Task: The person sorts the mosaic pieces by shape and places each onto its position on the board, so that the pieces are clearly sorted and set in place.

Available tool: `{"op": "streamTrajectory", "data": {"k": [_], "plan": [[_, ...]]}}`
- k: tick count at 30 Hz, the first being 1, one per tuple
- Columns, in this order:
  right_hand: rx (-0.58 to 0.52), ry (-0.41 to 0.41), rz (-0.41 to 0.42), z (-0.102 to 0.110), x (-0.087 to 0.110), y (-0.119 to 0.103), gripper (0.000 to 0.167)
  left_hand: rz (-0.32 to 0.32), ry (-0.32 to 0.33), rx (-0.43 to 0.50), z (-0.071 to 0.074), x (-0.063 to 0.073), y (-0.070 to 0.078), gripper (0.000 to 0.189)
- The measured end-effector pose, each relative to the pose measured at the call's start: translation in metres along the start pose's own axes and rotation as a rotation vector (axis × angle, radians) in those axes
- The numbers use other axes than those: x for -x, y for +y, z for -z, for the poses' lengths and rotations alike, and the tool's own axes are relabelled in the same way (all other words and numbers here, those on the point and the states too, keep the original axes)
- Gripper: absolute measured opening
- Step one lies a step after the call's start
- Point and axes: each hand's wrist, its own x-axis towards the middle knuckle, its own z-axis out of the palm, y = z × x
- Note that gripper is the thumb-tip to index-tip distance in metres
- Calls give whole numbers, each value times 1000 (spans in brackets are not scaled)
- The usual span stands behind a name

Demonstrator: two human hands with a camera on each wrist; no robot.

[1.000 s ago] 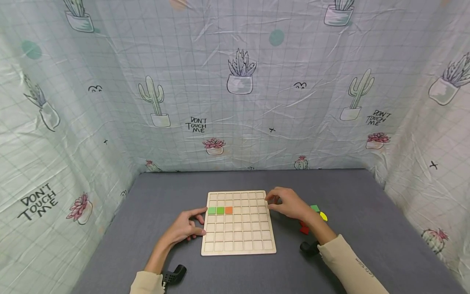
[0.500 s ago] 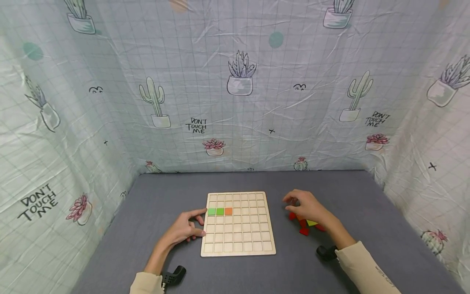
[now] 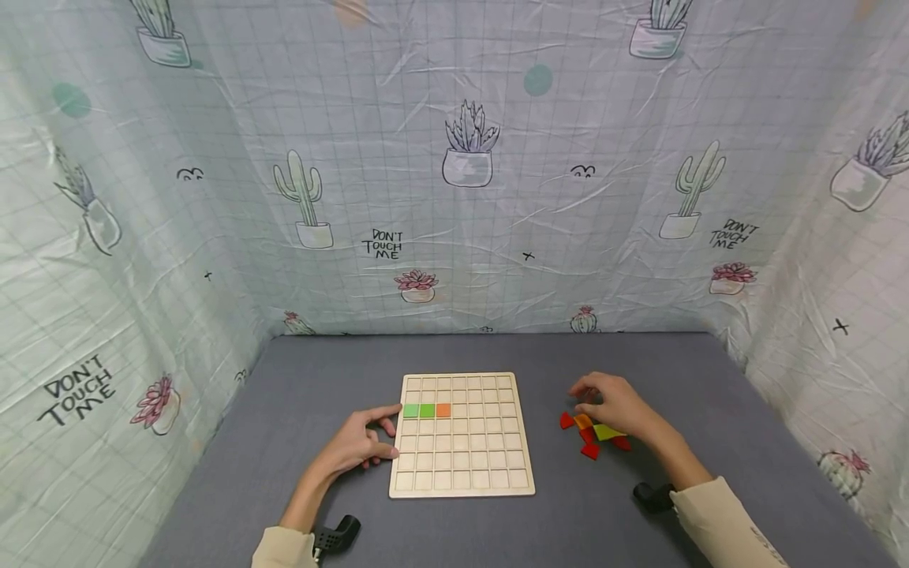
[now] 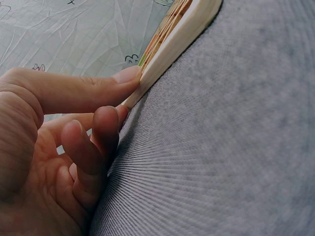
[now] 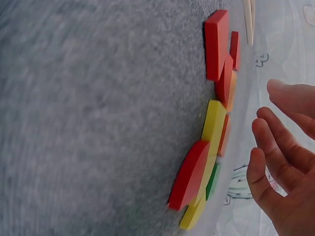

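A square wooden grid board (image 3: pixel 461 461) lies flat on the table. Two green tiles (image 3: pixel 419 411) and one orange tile (image 3: pixel 443 410) sit side by side in its third row from the far edge, at the left. My left hand (image 3: pixel 353 440) touches the board's left edge with thumb and index finger extended; in the left wrist view its other fingers curl loosely. Off the board's right side, my right hand (image 3: pixel 621 406) hovers over a scatter of coloured blocks with fingers loosely bent and nothing between them. The right wrist view shows yellow (image 5: pixel 213 120), red (image 5: pixel 189 177) and green (image 5: pixel 213 182) blocks.
The blocks lie on the grey table (image 3: pixel 490 532), some overlapping, including a red one (image 3: pixel 590 450) nearest the person. A patterned curtain (image 3: pixel 469 260) encloses the table's back and sides. Black wrist cameras (image 3: pixel 339 534) sit at both wrists.
My right hand has moved rightward from the board's right edge to above the loose blocks. The left hand stays at the board's left edge, and the tiles on the board are unchanged.
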Motion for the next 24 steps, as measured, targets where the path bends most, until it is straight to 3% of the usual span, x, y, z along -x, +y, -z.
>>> {"op": "streamTrajectory", "data": {"k": [9,24], "plan": [[45,1,-2,6,7,10,18,-15,0,-4,1,0,0,81],[111,-36,-76,6,13,21,19,-1,5,-5,0,-1,0,81]]}}
